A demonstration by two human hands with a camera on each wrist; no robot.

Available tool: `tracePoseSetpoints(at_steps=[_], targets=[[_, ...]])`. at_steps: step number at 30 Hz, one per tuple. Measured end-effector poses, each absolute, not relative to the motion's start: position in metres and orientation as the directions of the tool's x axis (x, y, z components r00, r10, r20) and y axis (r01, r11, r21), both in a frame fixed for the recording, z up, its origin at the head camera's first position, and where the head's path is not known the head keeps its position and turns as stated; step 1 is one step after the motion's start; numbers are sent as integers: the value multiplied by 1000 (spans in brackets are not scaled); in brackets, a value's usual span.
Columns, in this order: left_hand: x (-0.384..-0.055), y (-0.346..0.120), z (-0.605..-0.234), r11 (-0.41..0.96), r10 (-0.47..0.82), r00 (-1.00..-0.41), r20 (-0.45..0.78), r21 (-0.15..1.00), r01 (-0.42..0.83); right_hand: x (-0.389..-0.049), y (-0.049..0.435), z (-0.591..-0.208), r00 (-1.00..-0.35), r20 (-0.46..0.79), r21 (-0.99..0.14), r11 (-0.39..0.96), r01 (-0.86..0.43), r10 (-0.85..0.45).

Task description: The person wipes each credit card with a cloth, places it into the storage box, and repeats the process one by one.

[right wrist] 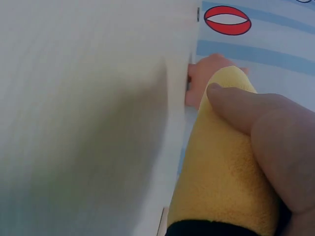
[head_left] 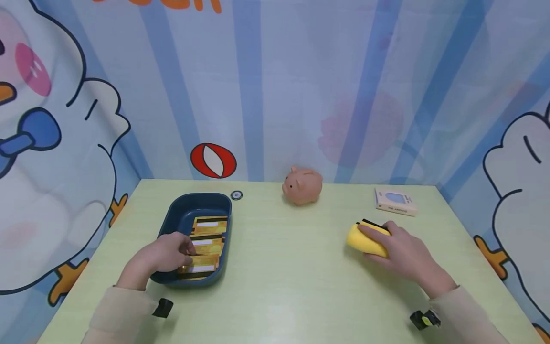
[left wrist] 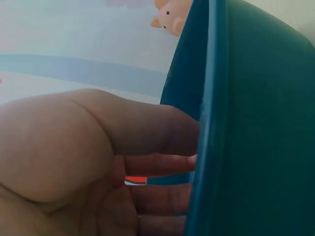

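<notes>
My left hand [head_left: 165, 253] reaches over the left side of a dark blue tray [head_left: 174, 208]. Its thumb and fingertips are right at the nearest of three gold cards [head_left: 208, 262], laid in a row inside. In the left wrist view, the tray's wall [left wrist: 256, 118] hides the fingertips, so I cannot tell whether they pinch a card. At the right, my right hand [head_left: 404, 251] grips a soft yellow plush piece with a black edge [head_left: 365, 240]. The thumb lies along this yellow plush piece [right wrist: 221, 162] in the right wrist view.
A pink piggy bank [head_left: 302, 186] stands at the back middle of the pale table [head_left: 292, 286]. A small white box [head_left: 395, 201] lies at the back right. By the tray's far right corner is a round dark chip [head_left: 237, 195]. Behind the table hangs a blue striped backdrop [head_left: 288, 95].
</notes>
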State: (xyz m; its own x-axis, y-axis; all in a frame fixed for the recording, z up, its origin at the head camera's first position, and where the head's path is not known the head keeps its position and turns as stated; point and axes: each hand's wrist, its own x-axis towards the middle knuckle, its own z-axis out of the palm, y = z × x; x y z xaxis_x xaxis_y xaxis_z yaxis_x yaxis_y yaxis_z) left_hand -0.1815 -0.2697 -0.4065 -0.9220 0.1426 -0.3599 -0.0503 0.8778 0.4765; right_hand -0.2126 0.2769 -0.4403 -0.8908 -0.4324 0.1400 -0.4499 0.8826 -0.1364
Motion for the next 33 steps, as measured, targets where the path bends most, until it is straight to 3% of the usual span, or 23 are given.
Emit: tracePoseSetpoints(at_steps=[20, 26, 33], targets=[[-185, -263, -392, 920, 160, -903, -398, 391, -10, -190, 293, -462, -933, 0, -173, 919, -354, -359], [-187, -261, -384, 924, 169, -903, -395, 382, 6, -183, 283, -462, -951, -136, -290, 929, -231, -279], [-193, -257, -369, 933, 189, -908, -373, 356, 48, -180, 272, -447, -923, -305, -379, 919, -110, -236]])
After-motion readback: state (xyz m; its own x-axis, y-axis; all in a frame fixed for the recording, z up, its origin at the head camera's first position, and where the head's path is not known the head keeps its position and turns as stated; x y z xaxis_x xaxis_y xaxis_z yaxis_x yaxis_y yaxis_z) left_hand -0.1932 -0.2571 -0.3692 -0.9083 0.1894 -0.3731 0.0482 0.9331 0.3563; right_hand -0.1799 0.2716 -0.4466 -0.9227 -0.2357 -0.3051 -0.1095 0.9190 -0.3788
